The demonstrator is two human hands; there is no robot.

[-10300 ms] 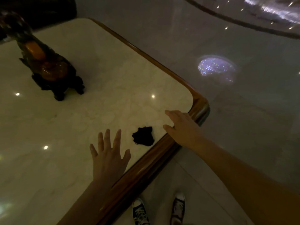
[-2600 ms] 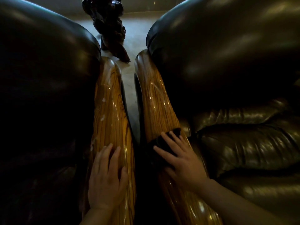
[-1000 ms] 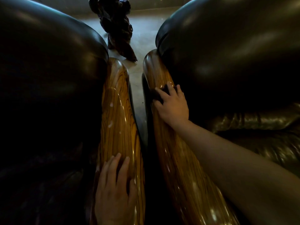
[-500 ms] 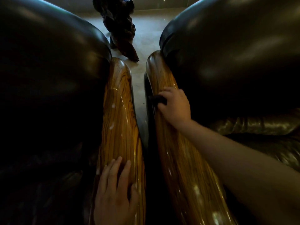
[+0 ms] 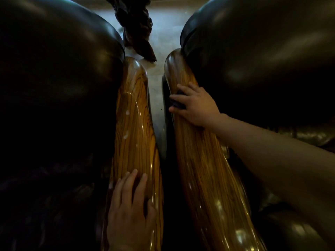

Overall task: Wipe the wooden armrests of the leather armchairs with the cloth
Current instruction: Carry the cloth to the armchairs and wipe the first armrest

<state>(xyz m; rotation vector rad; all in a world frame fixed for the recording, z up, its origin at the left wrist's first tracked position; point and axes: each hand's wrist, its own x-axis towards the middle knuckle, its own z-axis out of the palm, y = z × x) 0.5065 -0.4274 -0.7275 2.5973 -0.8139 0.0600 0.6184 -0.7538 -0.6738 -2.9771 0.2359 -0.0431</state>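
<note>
Polished, honey-striped wood was seen on two armrests running side by side between a pair of dark leather armchairs, the left armchair [image 5: 54, 84] and the right armchair [image 5: 262, 51], with a strip of pale floor [image 5: 155, 91] showing in the gap. A dark cloth [image 5: 176, 102], mostly hidden, was pinned against the inner side of the right armrest [image 5: 203, 169] toward its far, rounded end by the right hand [image 5: 195, 104], whose fingers [image 5: 178, 96] were curled and clamped over it. The left hand [image 5: 130, 205] was laid flat and empty, fingers spread a little, on the near part of the left armrest [image 5: 134, 124]. The wiping was judged to be partly done: the right armrest was being worked, while pale specks and smears remained on the left armrest, which looked untouched by the cloth. Both armrests were long, smoothly domed and glossy, with bold dark grain and bright reflections; the leather was rounded, puffed and softly shiny. A dark, gnarled carving [image 5: 137, 28] was visible on the floor at the far end, its detail lost in the dim light.
</note>
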